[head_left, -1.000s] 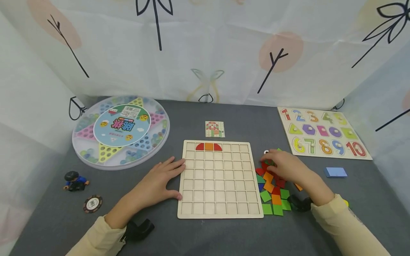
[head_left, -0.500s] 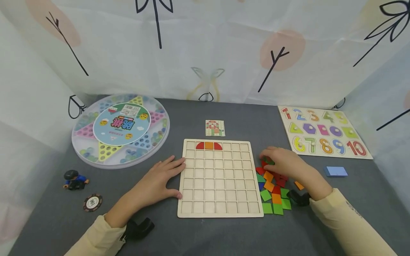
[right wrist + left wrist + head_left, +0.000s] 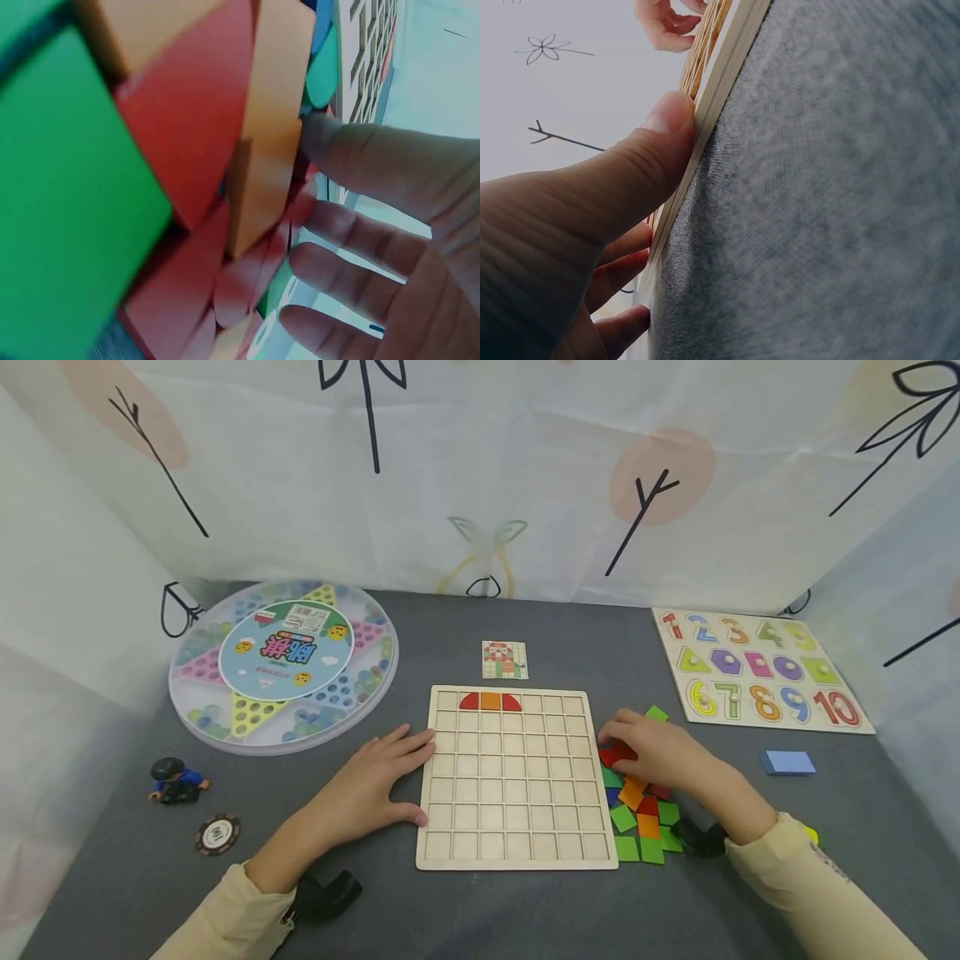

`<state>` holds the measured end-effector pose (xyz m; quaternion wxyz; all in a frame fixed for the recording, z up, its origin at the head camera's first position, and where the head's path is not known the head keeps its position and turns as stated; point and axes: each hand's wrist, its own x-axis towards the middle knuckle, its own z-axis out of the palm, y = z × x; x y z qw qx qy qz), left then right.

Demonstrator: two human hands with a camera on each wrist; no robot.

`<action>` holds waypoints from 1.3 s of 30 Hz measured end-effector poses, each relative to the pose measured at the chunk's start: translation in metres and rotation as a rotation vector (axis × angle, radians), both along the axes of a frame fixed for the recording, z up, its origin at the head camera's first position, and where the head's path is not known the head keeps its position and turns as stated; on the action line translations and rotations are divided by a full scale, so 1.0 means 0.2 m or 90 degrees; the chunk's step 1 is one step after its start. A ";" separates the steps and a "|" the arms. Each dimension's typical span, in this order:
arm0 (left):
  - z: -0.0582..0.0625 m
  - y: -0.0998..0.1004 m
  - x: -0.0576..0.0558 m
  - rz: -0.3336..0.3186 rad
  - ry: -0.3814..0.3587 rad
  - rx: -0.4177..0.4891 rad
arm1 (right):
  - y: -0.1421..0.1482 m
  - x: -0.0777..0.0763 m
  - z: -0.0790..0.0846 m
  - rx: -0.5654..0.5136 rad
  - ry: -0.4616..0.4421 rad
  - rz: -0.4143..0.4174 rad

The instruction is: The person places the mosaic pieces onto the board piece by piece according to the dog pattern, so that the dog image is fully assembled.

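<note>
A wooden grid board (image 3: 517,777) lies in front of me. Two red quarter-round tiles flank an orange square tile (image 3: 490,701) in its top row. My left hand (image 3: 375,781) rests at the board's left edge, fingers spread; in the left wrist view its thumb (image 3: 671,120) presses the rim. Right of the board, my right hand (image 3: 660,747) reaches into a loose pile of coloured tiles. The right wrist view shows its thumb and fingers apart, fingertips at the red tiles (image 3: 180,292), beside orange tiles (image 3: 274,127) and a green tile (image 3: 67,202).
A small pattern card (image 3: 504,660) lies behind the board. A round Chinese checkers set (image 3: 285,727) is at back left, a number puzzle board (image 3: 761,672) at back right. A toy figure (image 3: 176,782), a poker chip (image 3: 217,834) and a blue block (image 3: 787,763) lie at the sides.
My right hand has shifted over the tile pile, slightly left and toward me, onto the red tiles. A green tile behind it shows again. My left hand stays at the board's edge.
</note>
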<state>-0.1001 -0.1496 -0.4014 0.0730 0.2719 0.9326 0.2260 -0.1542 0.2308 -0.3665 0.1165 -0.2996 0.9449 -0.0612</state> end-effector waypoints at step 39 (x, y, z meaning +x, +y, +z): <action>-0.01 -0.01 0.00 -0.005 0.007 0.010 | -0.93 -0.21 0.04 -0.017 0.095 0.149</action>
